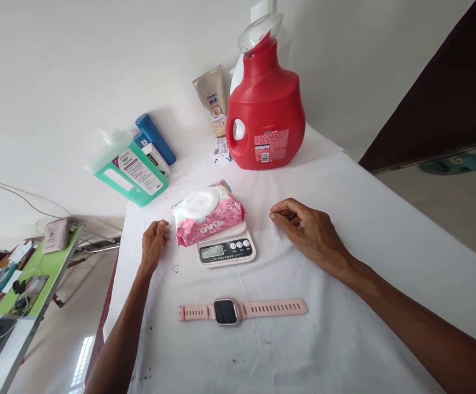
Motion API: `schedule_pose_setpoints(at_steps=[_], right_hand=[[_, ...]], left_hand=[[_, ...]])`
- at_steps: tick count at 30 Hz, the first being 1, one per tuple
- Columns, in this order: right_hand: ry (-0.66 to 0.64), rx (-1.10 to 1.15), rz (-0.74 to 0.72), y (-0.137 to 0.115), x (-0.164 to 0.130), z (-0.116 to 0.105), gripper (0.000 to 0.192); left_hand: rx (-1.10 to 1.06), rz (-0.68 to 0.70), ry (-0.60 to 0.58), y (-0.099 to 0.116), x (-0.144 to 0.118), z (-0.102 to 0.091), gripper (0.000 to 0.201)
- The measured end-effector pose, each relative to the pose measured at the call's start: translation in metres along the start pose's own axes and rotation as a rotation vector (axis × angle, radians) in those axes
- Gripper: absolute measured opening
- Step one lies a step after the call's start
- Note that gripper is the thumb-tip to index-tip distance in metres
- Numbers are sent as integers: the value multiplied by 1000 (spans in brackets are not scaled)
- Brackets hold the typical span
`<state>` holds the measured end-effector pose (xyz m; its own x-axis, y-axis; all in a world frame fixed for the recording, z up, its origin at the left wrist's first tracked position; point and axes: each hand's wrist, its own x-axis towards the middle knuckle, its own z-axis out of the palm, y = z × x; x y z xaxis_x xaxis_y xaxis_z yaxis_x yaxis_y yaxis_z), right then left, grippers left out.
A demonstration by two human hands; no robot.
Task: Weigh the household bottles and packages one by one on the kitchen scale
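Observation:
A pink pack of wet wipes (pixel 207 214) with a white round lid lies on a small white kitchen scale (pixel 226 250) in the middle of the white-covered table (pixel 369 230). My left hand (pixel 155 241) rests on the cloth just left of the pack, fingers curled, holding nothing. My right hand (pixel 306 229) rests on the cloth to the right of the scale, fingers loosely curled and empty. A pink smartwatch (pixel 238 311) lies flat, strap stretched out, nearer to me than the scale.
At the back stand a big red detergent jug (pixel 266 109), a beige tube (pixel 214 99), a green liquid bottle (pixel 131 168), a blue bottle (pixel 156 138) and small boxes. A green side table (pixel 53 262) with clutter sits lower left. The table edge runs along the left.

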<state>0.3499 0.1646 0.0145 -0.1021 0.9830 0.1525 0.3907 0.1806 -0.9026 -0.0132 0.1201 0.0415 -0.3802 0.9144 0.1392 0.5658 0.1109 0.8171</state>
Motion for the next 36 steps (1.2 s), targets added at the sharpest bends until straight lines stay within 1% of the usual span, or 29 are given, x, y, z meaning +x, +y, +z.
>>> schedule_pose_setpoints(at_steps=[2, 4, 10, 16, 27, 36], right_hand=[[2, -1, 10, -2, 0, 0, 17], [10, -7, 19, -3, 0, 1, 18], [20, -53, 29, -2, 0, 2, 21], [15, -57, 62, -1, 0, 3, 24], [10, -38, 29, -3, 0, 2, 22], [17, -39, 36, 1, -7, 1, 23]], left_hand=[[13, -11, 7, -14, -6, 5, 43], [18, -17, 13, -19, -9, 9, 38], [31, -30, 42, -16, -9, 10, 35], [49, -33, 49, -19, -9, 11, 33], [64, -23, 66, -17, -10, 12, 30], [-7, -30, 46, -22, -13, 7, 38]])
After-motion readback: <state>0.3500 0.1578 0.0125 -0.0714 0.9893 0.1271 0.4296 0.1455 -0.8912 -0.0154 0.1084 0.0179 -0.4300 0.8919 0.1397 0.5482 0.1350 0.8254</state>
